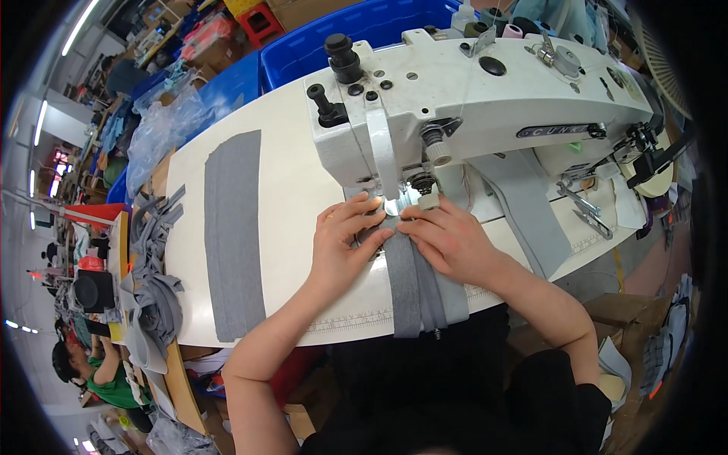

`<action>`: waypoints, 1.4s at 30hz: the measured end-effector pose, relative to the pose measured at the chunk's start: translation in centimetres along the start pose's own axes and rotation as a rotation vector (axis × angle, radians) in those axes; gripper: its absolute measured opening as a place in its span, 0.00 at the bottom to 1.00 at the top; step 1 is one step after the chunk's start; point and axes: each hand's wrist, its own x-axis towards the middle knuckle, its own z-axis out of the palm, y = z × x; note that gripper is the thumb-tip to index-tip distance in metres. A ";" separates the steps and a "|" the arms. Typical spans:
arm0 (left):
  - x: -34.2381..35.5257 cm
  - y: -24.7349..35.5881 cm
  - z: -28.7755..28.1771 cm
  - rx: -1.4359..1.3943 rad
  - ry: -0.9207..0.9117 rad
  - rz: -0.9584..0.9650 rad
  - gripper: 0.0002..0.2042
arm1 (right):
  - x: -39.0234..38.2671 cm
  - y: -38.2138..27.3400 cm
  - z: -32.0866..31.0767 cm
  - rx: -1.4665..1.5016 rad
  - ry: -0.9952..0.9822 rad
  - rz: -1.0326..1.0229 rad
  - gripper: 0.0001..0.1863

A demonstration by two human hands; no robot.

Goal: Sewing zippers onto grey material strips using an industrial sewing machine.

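Grey fabric strips (405, 292) run from under the presser foot of a white sewing machine (485, 98) toward me, over the table's front edge. My left hand (345, 241) is at the strip's left side close to the needle area, thumb and fingers closed on its edge. From the other side my right hand (453, 241) pinches the same fabric, fingertips just before the lit presser foot. Where the fingers cover it, the seam is hidden. Apart from these, a wide grey fabric panel (234, 235) lies flat on the left of the white table (303, 197).
Another light grey piece (523, 201) lies right of the needle, near a metal bracket (590, 212). Tangled grey fabric (158, 303) lies off the table's left side. Behind stands a blue bin (303, 57); thread spools (512, 31) stand beyond the machine. A person in green (114, 383) sits far left.
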 end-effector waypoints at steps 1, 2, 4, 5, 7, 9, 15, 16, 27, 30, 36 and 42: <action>0.1 0.0 -0.1 -0.014 -0.008 -0.004 0.13 | 0.0 0.0 0.0 -0.003 -0.003 0.001 0.16; 0.2 0.0 -0.2 -0.028 -0.016 -0.008 0.13 | 0.0 0.0 0.0 -0.003 -0.005 0.001 0.16; 0.4 0.0 -0.3 -0.033 -0.025 -0.018 0.13 | 0.0 0.0 0.0 -0.001 -0.002 0.004 0.15; 0.4 0.1 -0.4 -0.036 -0.033 -0.027 0.12 | 0.1 0.0 0.0 0.000 -0.005 0.005 0.15; 0.6 0.3 -0.5 -0.034 -0.031 -0.027 0.12 | 0.2 0.0 0.1 -0.007 0.008 0.002 0.15; 0.7 0.1 -0.5 -0.032 -0.030 -0.027 0.11 | 0.1 0.1 0.1 -0.006 -0.002 0.005 0.15; 0.6 0.1 -0.3 -0.039 -0.033 0.012 0.11 | -0.2 0.0 0.2 0.003 -0.007 0.021 0.16; 0.6 -0.1 -0.1 -0.063 -0.034 0.012 0.11 | -0.3 0.0 0.2 0.010 0.000 0.028 0.16; -6.1 5.0 0.2 0.024 0.026 -0.110 0.13 | -9.4 -7.7 -0.3 -0.063 0.246 0.055 0.13; -7.5 6.8 0.1 0.109 -0.134 -0.048 0.12 | -13.0 -9.4 1.3 -0.019 0.313 0.158 0.10; -8.2 6.5 -0.9 -1.118 0.017 -0.623 0.13 | -14.3 -11.0 3.6 0.356 0.201 0.654 0.15; -10.2 7.1 -1.6 -1.340 0.005 -0.665 0.12 | -14.4 -13.0 3.5 0.529 0.215 0.592 0.11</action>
